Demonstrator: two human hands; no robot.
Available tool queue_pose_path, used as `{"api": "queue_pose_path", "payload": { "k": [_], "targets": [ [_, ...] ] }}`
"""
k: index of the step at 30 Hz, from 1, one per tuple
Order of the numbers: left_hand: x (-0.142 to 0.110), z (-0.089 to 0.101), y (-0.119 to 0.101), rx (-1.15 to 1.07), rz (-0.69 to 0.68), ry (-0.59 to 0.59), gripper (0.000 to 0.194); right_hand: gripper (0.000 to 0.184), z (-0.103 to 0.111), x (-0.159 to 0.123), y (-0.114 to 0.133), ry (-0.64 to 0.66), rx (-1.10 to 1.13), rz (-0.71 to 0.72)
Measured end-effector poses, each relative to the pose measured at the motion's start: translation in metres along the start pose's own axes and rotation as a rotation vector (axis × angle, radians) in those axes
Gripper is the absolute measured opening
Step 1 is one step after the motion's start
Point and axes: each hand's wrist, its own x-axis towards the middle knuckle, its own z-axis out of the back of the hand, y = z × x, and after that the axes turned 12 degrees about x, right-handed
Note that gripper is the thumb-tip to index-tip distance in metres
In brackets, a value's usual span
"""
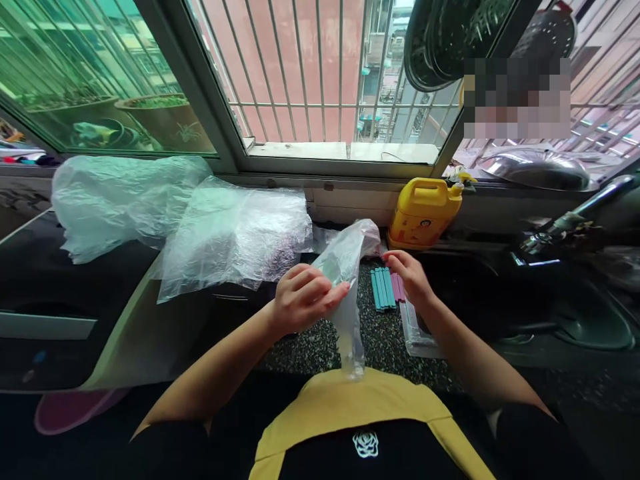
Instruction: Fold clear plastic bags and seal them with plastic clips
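At the centre of the frame a clear plastic bag (345,267) is hanging twisted and upright, its crumpled top rising toward the window ledge and its lower end trailing down to the front edge of the counter. The left hand (303,297) is gripping it around the middle, fingers curled and pressed together on the film. Just right of it, the right hand (411,275) is reaching with fingers loosely spread, fingertips touching a row of bag sealing clips (387,288), teal ones on the left and pink ones on the right, lying side by side on the speckled countertop (320,347); it is not yet holding one.

The step in hand looks like picking a clip while the bag is being kept gathered. The next move would likely call for pinching a single clip free of the row and holding the bag's neck tight and narrow enough for it.

A clear shallow tray (417,333) is sitting right under the right wrist. Further out, two larger plastic bags (200,213) are lying crumpled at the left centre, a yellow jug (424,210) is standing at the upper right of centre beneath the window, and a dark sink (575,313) with a faucet (575,220) is filling the right side.
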Motion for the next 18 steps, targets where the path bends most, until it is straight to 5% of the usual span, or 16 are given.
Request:
{"api": "queue_pose_path", "payload": {
  "k": [3, 8, 18],
  "targets": [
    [-0.001, 0.003, -0.004, -0.017, -0.041, 0.017, 0.019, 0.059, -0.010, 0.019, -0.014, 0.174, 0.295, -0.321],
    [-0.007, 0.002, -0.004, 0.004, 0.019, 0.011, 0.019, 0.062, -0.022, 0.017, -0.007, 0.219, 0.518, -0.214],
    [-0.047, -0.002, 0.000, -0.006, 0.183, 0.055, 0.024, 0.047, -0.014, 0.001, 0.019, 0.216, 0.192, -0.206]
  ]
}}
